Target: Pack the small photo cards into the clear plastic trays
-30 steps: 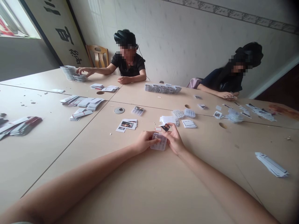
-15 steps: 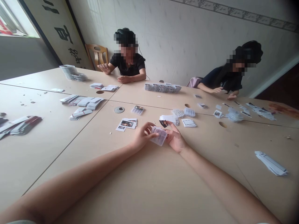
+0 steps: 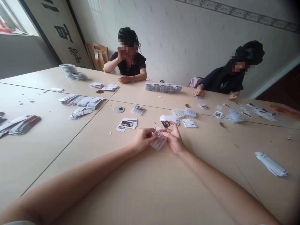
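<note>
A clear plastic compartment box [image 3: 158, 142] is pinched at its left side by my left hand [image 3: 142, 140], whose fingers are closed round the edge. My right hand [image 3: 176, 139] presses thumb and fingertips on the box's upper right edge. Between other fingers of that hand a small dark printed card [image 3: 166, 124] sticks up. Behind the box shows a sliver of white card with a red line [image 3: 158, 128]. White cards [image 3: 169, 118] lie just beyond my right hand. Picture cards [image 3: 128, 123] rest on the table beyond my left hand.
Another clear box with a printed card [image 3: 138, 109] stands ahead, near clear trays [image 3: 189, 112]. Black-bordered cards [image 3: 189, 123] lie to the right. Several card stacks [image 3: 81, 102] are at left. Filled boxes [image 3: 163, 87] stand in a row at the back. Two people sit across the table [image 3: 150, 193].
My right thumb and fingers have come onto the box's upper edge, and the box is tilted a little more. One person has raised a hand to the face; the other has reached leftward.
</note>
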Demonstrator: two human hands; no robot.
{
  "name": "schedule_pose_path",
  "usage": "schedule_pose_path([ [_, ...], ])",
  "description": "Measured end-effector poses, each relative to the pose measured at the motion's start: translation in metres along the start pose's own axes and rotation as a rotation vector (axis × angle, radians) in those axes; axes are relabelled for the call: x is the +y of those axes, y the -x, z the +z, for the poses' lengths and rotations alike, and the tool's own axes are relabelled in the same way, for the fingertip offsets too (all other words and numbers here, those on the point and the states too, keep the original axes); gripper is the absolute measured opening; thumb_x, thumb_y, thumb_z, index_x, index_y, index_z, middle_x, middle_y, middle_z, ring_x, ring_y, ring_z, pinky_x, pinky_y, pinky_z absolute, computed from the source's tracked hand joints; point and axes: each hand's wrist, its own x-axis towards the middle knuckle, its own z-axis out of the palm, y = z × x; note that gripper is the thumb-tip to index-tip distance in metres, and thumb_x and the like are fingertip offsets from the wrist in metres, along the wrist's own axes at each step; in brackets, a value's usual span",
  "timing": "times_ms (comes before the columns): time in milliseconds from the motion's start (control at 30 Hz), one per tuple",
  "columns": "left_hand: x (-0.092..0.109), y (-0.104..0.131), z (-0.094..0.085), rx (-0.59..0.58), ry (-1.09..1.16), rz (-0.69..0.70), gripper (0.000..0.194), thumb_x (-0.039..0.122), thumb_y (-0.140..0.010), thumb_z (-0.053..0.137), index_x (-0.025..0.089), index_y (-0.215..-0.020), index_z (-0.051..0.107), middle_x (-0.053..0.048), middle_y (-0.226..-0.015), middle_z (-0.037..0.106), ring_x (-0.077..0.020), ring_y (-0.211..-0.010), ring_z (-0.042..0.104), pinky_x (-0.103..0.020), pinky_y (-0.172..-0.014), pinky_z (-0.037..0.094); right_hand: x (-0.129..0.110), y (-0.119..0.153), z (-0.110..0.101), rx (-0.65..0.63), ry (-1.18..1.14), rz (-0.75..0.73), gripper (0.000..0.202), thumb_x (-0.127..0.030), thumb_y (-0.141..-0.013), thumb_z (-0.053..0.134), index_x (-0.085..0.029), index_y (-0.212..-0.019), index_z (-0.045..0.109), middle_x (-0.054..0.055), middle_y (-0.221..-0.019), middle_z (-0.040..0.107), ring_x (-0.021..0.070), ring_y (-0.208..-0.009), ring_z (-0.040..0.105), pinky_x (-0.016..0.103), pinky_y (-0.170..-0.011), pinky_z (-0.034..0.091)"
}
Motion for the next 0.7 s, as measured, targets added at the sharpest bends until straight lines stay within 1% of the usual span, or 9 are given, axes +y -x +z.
schedule_pose_path([
  [100, 0.004, 0.003, 0.000, -0.036, -0.035, 0.008, 0.031, 0.042, -0.081, 0.057, 0.013, -0.069, 0.059, 0.006, -0.055, 0.039, -0.0065, -0.053, 0.032, -0.021, -0.049, 0.023, 0.002, 0.001, 0.003, 0.012, 0.041, -0.032, 0.055, -0.021, -0.071, 0.071, -0.029, -0.115, 0.039, 0.002, -0.088, 0.071, 0.0211, -0.093, 0.067, 0.029, -0.069, 0.052],
  [267, 0.007, 0.004, 0.000, -0.042, -0.088, 0.026, 0.030, 0.040, -0.083, 0.054, 0.012, -0.076, 0.064, 0.005, -0.056, 0.041, -0.0072, -0.053, 0.033, -0.021, -0.050, 0.023, 0.004, 0.003, 0.007, 0.074, 0.068, -0.025, 0.058, -0.023, -0.071, 0.072, -0.029, -0.117, 0.037, 0.002, -0.088, 0.072, 0.0196, -0.081, 0.068, 0.029, -0.066, 0.053],
  [433, 0.011, 0.004, 0.001, -0.055, -0.099, 0.026, 0.028, 0.037, -0.082, 0.054, 0.012, -0.081, 0.067, 0.005, -0.056, 0.041, -0.0074, -0.054, 0.033, -0.021, -0.050, 0.024, 0.005, 0.004, 0.011, 0.099, 0.056, -0.047, 0.066, -0.026, -0.069, 0.075, -0.030, -0.121, 0.035, 0.001, -0.090, 0.073, 0.0183, -0.081, 0.068, 0.030, -0.071, 0.053],
  [533, 0.013, 0.006, 0.002, -0.042, -0.112, 0.037, 0.026, 0.036, -0.081, 0.055, 0.013, -0.082, 0.067, 0.006, -0.055, 0.039, -0.0070, -0.053, 0.031, -0.021, -0.050, 0.023, 0.007, 0.004, 0.011, 0.092, 0.042, -0.051, 0.069, -0.025, -0.068, 0.076, -0.030, -0.122, 0.033, 0.000, -0.087, 0.073, 0.0181, -0.081, 0.068, 0.030, -0.072, 0.053],
  [700, 0.016, 0.008, 0.004, -0.018, -0.139, 0.060, 0.026, 0.035, -0.081, 0.055, 0.012, -0.077, 0.064, 0.006, -0.054, 0.039, -0.0062, -0.051, 0.030, -0.021, -0.049, 0.023, 0.007, 0.004, 0.009, 0.059, 0.032, -0.071, 0.066, -0.023, -0.068, 0.075, -0.030, -0.119, 0.035, -0.004, -0.080, 0.070, 0.0169, -0.076, 0.067, 0.030, -0.070, 0.053],
])
